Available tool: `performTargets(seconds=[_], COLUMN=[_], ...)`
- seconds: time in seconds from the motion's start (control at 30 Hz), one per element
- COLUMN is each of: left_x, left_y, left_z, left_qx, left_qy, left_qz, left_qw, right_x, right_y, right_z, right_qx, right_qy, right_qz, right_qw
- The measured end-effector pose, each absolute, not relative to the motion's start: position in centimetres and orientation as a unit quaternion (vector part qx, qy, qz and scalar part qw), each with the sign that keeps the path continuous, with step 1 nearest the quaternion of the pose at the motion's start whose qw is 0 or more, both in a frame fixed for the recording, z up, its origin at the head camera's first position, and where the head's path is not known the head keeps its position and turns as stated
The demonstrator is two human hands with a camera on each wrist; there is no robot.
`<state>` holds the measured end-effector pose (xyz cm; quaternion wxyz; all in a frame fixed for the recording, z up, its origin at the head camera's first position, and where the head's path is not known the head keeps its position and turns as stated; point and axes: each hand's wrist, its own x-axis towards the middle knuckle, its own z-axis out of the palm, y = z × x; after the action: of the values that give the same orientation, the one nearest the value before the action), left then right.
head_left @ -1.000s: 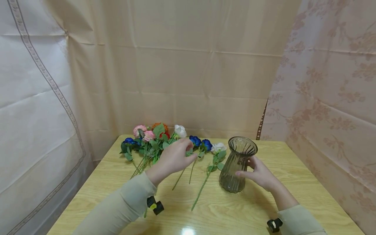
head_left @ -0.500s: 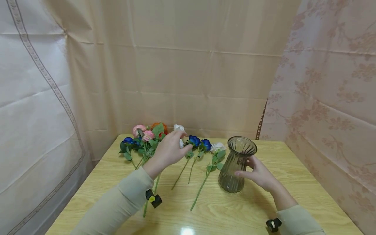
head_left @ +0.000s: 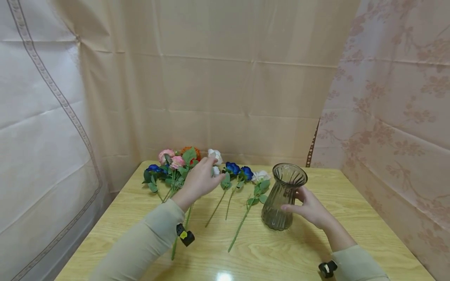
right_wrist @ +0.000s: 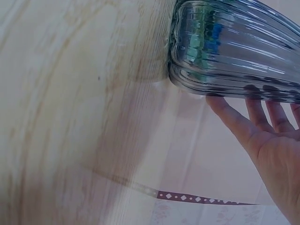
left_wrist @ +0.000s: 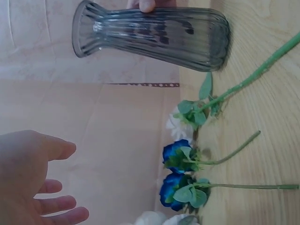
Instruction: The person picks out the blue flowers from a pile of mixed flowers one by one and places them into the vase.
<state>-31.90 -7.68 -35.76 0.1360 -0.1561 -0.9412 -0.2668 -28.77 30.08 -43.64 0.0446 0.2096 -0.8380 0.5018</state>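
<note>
Wooden table (head_left: 351,218), glass vase (head_left: 279,195) upright against the right hand's (head_left: 313,208) fingers (right_wrist: 257,115).

white glare (head_left: 224,276) on the table (head_left: 281,257), wrist views hazy

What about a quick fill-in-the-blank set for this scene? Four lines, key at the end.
1. The grip holding the glass vase is the person's ____ one.
2. The flower lying nearest the vase has a ____ bloom.
3. Directly left of it in the head view, two flowers have ____ blooms.
4. The table has a ____-grain surface.

Missing words: right; white; blue; wood.
</note>
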Motion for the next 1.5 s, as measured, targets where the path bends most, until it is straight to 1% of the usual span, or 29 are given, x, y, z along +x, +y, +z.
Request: performTargets(seconds=[0.3, 0.5, 0.7, 0.8, 1.0, 1.1, 1.3, 1.5], left_x=[-33.3, -34.2, -34.2, -34.3, -34.5, -34.6, -34.7, -35.0], left_y=[-8.0, -7.7, -7.4, -7.4, -7.4, -7.3, -7.1, -6.6], left_z=[-37.8, -39.3, -40.2, -40.7, -41.8, -42.3, -43.4, -44.3], left_qx=[-0.124, -0.126, -0.126, -0.128, -0.134, -0.136, -0.126, -0.119], left_qy=[-0.944, -0.950, -0.952, -0.956, -0.958, -0.960, -0.962, -0.960], left_qz=[-0.289, -0.272, -0.272, -0.261, -0.254, -0.243, -0.229, -0.232], left_qw=[0.096, 0.090, 0.068, 0.049, -0.009, -0.029, -0.074, -0.098], right_x=[-28.8, -28.7, -28.7, -28.7, -28.6, -28.7, -28.8, -28.8], right_y=[30.2, 30.1, 30.1, 30.1, 30.1, 30.2, 30.2, 30.2], right_z=[-43.8, -43.7, -43.7, -43.6, -43.5, -43.6, -43.6, -43.7], right_qx=[0.204, 0.201, 0.203, 0.204, 0.201, 0.201, 0.205, 0.205], right_qy=[-0.839, -0.837, -0.836, -0.836, -0.839, -0.839, -0.838, -0.840], right_qz=[0.503, 0.507, 0.508, 0.508, 0.505, 0.504, 0.504, 0.502], right_qw=[0.040, 0.036, 0.035, 0.037, 0.037, 0.035, 0.035, 0.039])
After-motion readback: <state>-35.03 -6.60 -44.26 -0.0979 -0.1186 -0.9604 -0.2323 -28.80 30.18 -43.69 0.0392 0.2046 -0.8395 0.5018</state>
